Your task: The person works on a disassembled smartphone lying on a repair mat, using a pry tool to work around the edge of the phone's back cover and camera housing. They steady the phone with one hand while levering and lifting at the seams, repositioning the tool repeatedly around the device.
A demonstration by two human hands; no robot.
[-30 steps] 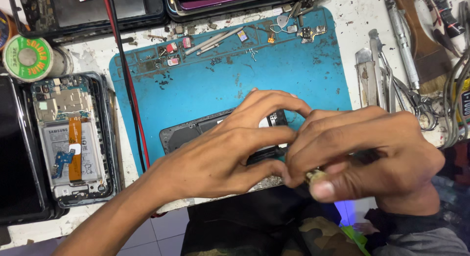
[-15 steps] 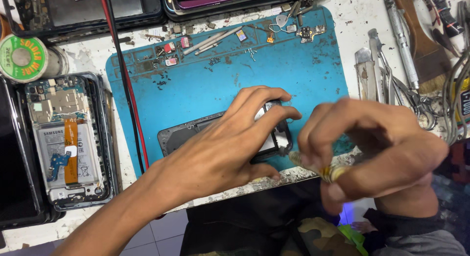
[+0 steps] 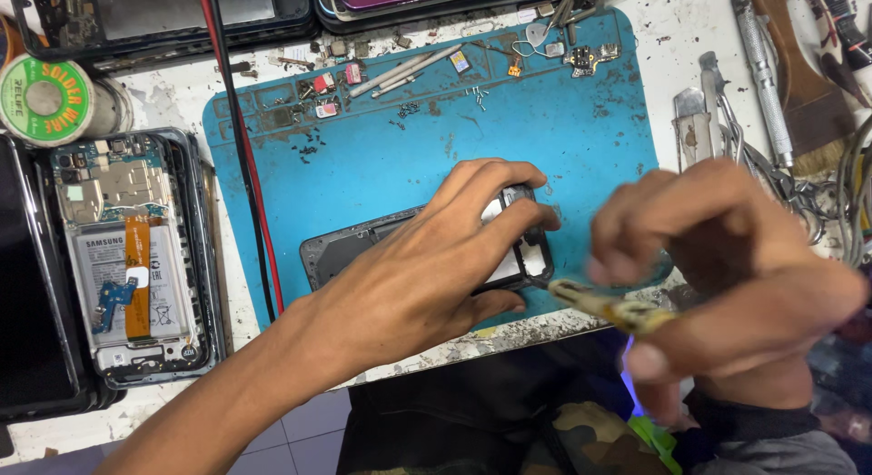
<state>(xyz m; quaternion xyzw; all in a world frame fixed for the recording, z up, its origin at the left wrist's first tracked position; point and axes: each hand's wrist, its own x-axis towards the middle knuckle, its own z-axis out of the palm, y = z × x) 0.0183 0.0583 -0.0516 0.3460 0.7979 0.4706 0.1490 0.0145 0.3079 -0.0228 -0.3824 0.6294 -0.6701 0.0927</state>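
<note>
My left hand (image 3: 427, 275) lies flat over a dark phone frame (image 3: 350, 248) on the blue work mat (image 3: 381, 157), with its fingertips pressing the frame's right end. My right hand (image 3: 727, 266) hovers blurred to the right of the frame, off the mat's front right corner. It pinches a small yellowish tool (image 3: 604, 307) whose tip points left toward the frame. Most of the frame is hidden under my left hand.
An opened phone with its battery showing (image 3: 127, 257) lies left of the mat, a solder wire spool (image 3: 45, 98) above it. A red cable (image 3: 245, 166) runs down the mat's left side. Small screws and parts (image 3: 409, 71) line the mat's top. Tweezers and a brush (image 3: 772, 103) lie at right.
My right hand has pulled away to the right and lifted off the phone frame, carrying the small tool. My left hand has stayed on the frame.
</note>
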